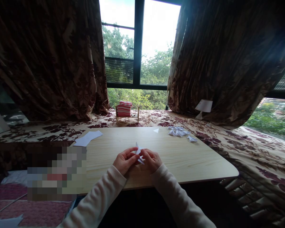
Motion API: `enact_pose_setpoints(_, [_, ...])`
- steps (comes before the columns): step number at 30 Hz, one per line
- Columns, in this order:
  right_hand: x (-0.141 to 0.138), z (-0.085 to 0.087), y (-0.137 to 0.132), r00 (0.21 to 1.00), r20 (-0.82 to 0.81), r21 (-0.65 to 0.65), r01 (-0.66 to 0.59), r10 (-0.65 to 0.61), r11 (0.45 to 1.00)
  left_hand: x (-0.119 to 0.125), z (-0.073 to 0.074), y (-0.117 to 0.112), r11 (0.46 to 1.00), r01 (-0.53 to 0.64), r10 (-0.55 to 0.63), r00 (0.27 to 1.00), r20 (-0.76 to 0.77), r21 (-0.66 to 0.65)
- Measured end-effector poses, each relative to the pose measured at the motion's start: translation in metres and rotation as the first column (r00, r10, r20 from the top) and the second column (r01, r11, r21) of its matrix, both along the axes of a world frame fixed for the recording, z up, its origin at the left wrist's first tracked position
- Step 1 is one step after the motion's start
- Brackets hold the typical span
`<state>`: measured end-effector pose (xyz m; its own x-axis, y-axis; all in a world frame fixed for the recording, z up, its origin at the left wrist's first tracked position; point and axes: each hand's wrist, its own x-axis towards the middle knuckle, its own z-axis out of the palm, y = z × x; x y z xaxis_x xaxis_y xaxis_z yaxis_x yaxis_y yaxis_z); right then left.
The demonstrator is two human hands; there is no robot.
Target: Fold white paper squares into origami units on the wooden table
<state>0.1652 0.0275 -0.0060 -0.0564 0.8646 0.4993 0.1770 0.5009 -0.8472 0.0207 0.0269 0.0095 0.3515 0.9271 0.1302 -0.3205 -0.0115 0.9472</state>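
Between my two hands, above the near part of the pale wooden table (pixel 104 167), is a small folded white paper (pixel 138 148) with pointed ends. My left hand (pixel 125 160) pinches it from the left, thumb and fingers closed on it. From the right, my right hand (pixel 151 159) grips the same paper with bent fingers. One tip points up and another sticks out below the fingers; the middle is hidden by them. Farther off at the right lies a pile of folded paper pieces (pixel 178 131), with a single folded piece (pixel 192 138) beside it.
White paper sheets (pixel 88 138) lie at the table's left edge, and a small white paper triangle (pixel 156 130) at its far side. Behind, on the patterned window seat, stand a small rack (pixel 127 117) with folded striped cloths (pixel 124 109) and a white lamp (pixel 204 106).
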Motion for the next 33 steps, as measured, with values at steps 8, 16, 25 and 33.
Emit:
enact_pose_setpoints(8, [0.0003,0.0002,-0.0027,0.999,-0.028,-0.025,-0.018,0.017,1.0,-0.0004,-0.0014,0.0008,1.0,-0.003,0.003,1.0,0.0,0.011])
enact_pose_setpoints(16, [-0.0006,-0.0053,0.0037,0.999,-0.039,-0.016,0.009,-0.01,1.0,0.0006,0.0021,-0.0014,1.0,-0.002,0.002,1.0,0.01,0.007])
enact_pose_setpoints(25, [-0.0003,-0.0038,0.002,0.999,-0.039,-0.024,0.0,-0.001,1.0,0.0002,-0.0012,0.0002,1.0,0.005,-0.005,1.0,0.018,0.003])
enact_pose_setpoints(33, [-0.001,0.0006,-0.0029,0.998,-0.056,-0.024,0.003,-0.004,1.0,0.0013,0.0027,-0.0019,1.0,-0.005,0.005,1.0,0.003,-0.001])
